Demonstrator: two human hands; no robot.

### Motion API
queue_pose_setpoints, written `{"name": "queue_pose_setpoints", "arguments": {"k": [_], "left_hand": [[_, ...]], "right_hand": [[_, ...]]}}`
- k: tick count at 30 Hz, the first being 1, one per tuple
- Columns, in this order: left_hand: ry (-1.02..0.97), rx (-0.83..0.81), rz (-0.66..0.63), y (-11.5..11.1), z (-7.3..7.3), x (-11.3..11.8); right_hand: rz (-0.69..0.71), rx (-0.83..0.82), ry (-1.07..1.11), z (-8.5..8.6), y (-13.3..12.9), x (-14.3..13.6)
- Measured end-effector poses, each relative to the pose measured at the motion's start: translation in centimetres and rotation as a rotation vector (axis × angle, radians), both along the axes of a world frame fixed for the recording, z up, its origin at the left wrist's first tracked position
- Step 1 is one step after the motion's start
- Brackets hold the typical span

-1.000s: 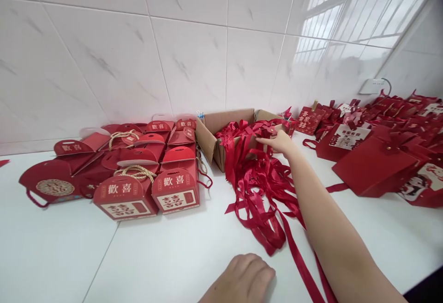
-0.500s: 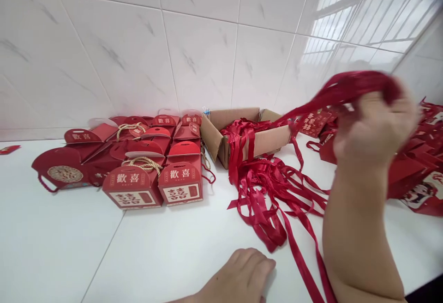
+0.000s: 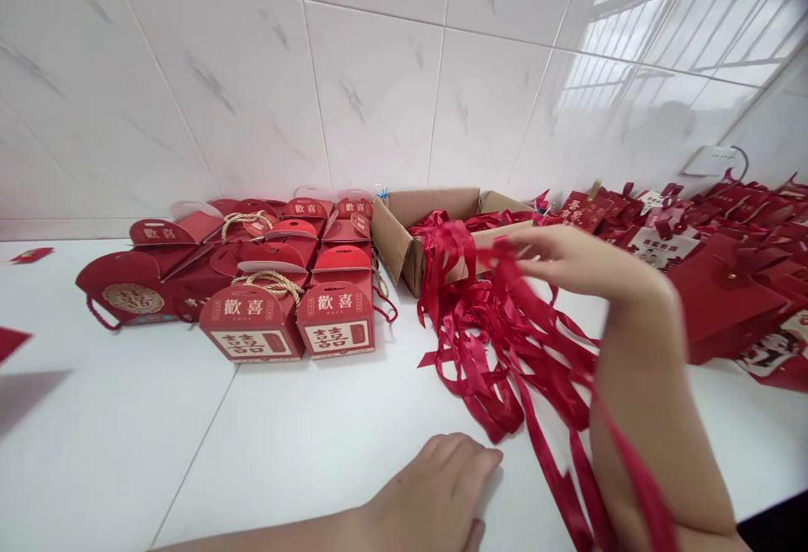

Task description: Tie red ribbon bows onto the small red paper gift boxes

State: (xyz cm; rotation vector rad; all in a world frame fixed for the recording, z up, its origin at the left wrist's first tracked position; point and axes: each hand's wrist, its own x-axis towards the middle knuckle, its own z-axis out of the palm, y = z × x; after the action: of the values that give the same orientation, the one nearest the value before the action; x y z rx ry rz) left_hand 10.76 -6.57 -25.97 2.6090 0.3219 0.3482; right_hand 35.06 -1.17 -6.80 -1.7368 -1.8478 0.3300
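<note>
Red satin ribbons (image 3: 486, 375) lie in a loose tangle on the white surface, spilling over the front wall of an open cardboard box (image 3: 442, 200). My right hand (image 3: 549, 256) is at the box's front right, fingers pointing left and closed on a bunch of the ribbon. Blurred strands hang below it and run along my right forearm. My left hand (image 3: 442, 480) rests palm down on the white surface (image 3: 303, 426) at the bottom centre, its fingers bent slightly and holding nothing.
Red gift boxes (image 3: 252, 316) with rope handles stand in a group left of the cardboard box. Many red bags (image 3: 720, 291) fill the right side. A small red packet (image 3: 31, 256) lies far left, and a red corner (image 3: 9, 342) shows at the left edge. A tiled wall rises behind.
My right hand has come down and left with the ribbon, from high on the right to beside the cardboard box. My left hand has stayed put. The view has shifted slightly right.
</note>
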Motion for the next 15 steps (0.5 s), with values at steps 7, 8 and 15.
{"name": "queue_pose_setpoints", "arguments": {"k": [7,8,15], "left_hand": [[-0.036,0.057,-0.006,0.0,-0.1,-0.1],[-0.048,0.076,-0.015,0.1,-0.1,-0.1],[-0.035,0.140,-0.012,0.0,0.0,0.0]], "right_hand": [[-0.122,-0.279,0.015,-6.3,8.1,-2.8],[-0.113,-0.272,0.049,-6.8,8.5,-3.5],[-0.278,0.154,0.180,-2.8,4.8,-2.9]]}}
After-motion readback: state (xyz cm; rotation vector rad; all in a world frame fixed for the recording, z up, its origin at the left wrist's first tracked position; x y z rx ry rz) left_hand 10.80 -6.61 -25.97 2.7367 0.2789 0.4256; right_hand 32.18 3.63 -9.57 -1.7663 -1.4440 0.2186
